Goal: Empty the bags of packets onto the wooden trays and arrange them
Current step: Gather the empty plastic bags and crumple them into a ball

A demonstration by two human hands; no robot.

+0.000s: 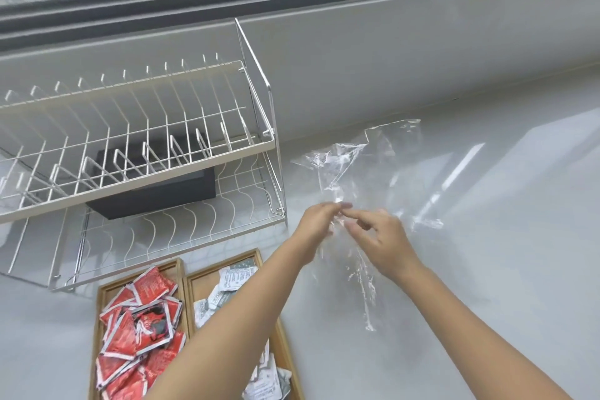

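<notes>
Both bags emptied, my left hand and right hand pinch the clear bag over the table; arranging packets in the wooden trays comes next.

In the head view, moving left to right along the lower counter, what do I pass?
Wooden tray of red packets → wooden tray of white packets → left hand → right hand, both hands pinching the empty clear plastic bag.
</notes>
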